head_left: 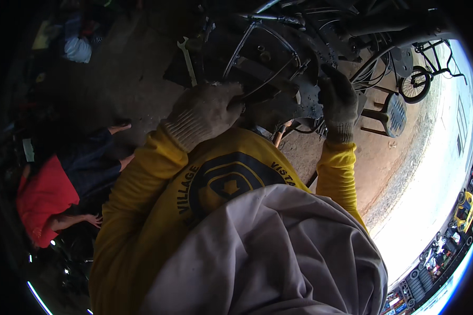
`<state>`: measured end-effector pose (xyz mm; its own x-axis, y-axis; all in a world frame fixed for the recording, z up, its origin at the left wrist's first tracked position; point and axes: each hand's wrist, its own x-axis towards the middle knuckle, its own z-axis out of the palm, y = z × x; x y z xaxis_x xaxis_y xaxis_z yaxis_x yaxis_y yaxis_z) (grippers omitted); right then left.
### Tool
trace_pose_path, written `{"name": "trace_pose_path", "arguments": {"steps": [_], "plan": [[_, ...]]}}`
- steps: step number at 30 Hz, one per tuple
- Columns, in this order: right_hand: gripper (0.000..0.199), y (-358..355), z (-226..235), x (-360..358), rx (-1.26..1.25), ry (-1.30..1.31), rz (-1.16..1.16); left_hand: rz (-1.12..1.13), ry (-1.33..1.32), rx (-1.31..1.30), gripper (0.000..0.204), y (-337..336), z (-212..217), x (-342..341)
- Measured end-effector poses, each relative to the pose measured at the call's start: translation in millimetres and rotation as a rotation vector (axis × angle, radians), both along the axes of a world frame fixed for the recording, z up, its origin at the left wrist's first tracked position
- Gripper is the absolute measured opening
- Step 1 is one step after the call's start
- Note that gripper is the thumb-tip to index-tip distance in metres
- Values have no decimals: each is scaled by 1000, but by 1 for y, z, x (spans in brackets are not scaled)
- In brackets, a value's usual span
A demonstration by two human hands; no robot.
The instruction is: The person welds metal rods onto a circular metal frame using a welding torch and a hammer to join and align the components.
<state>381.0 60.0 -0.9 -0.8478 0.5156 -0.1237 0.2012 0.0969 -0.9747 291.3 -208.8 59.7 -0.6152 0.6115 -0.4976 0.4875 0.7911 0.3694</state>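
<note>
My left hand (207, 111), in a grey knitted work glove, is closed at the near edge of a dark clutter of metal parts. A thin dark rod (270, 80) runs up to its fingertips; what lies inside the fist is hidden. On the right, my gloved right hand (339, 100) closes at the side of a ragged dark metal piece (306, 97), its fingers partly lost in shadow. An open-ended wrench (187, 62) lies just beyond my left hand. Below the metal piece, a wooden handle (281, 134) sticks out between my arms.
Bent tubes and frames (252, 39) crowd the far side. To the right stand a small stool (393, 114) and a bicycle (416, 84) on the bare ground. A person in a red shirt (47, 197) is at the left. Bright daylight floods the right side.
</note>
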Motion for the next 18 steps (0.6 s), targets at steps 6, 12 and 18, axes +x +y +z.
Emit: {"name": "trace_pose_path", "arguments": {"steps": [6, 12, 18], "plan": [[35, -4, 3, -62, 943, 90, 343, -372, 980, 340, 11, -13, 6, -34], [29, -38, 50, -107, 977, -262, 463, -308, 915, 107, 17, 14, -25, -70], [24, -38, 36, -114, 1129, -220, 384, -286, 865, 284, 25, 22, -36, -83]]}}
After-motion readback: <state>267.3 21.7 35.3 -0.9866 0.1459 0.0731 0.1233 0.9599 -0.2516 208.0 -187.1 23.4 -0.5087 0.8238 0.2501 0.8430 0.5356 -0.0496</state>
